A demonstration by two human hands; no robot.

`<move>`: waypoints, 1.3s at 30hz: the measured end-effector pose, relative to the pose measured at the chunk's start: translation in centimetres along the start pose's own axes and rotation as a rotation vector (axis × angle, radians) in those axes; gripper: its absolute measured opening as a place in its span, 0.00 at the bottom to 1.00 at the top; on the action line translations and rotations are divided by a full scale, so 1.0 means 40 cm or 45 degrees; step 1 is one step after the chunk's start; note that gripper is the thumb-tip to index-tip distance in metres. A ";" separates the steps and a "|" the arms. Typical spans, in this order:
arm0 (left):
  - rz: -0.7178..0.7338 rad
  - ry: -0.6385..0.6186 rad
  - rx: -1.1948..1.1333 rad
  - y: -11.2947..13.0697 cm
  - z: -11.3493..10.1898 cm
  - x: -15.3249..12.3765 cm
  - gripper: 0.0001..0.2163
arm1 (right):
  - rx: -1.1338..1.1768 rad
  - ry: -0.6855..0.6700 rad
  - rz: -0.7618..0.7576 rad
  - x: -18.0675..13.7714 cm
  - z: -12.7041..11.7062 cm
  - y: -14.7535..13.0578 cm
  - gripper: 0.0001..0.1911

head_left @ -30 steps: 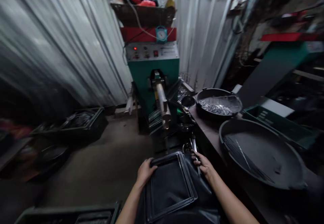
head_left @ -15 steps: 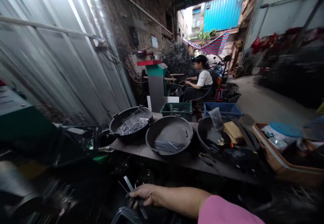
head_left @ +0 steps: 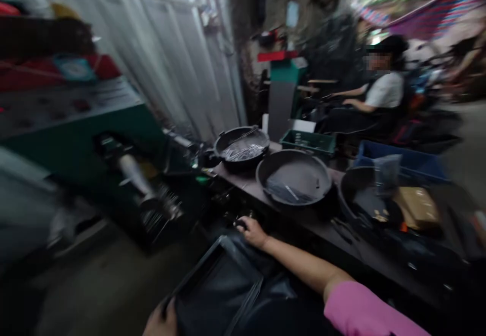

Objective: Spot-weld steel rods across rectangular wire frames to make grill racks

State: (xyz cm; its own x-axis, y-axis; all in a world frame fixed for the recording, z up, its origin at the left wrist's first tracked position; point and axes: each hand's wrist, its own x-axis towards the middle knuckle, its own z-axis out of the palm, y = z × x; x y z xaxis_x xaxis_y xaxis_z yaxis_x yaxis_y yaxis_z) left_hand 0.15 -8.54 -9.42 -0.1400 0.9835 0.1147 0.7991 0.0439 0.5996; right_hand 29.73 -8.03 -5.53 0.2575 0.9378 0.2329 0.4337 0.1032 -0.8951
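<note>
Pans (head_left: 296, 168) line the counter (head_left: 246, 184), centre to lower right; metal wall (head_left: 170, 42) upper left. Between left hand (head_left: 163, 320) and right hand (head_left: 254, 233) lie frames (head_left: 240, 258); whether fingers grip, I cannot tell.

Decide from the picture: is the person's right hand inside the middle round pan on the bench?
No, the right hand is on the person's side of the bench, outside the middle round pan.
</note>
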 end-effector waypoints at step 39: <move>-0.325 -0.144 -1.631 0.286 -0.076 0.158 0.14 | -0.605 -1.332 -0.591 -0.057 0.084 -0.247 0.29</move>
State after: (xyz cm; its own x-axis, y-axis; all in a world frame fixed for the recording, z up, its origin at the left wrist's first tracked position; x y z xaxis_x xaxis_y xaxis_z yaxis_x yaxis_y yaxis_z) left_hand 6.60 -2.38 0.58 -0.1038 0.9844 -0.1424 -0.3706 0.0946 0.9240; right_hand 21.96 -10.07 1.51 -0.7225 0.6809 -0.1201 0.6260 0.5705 -0.5316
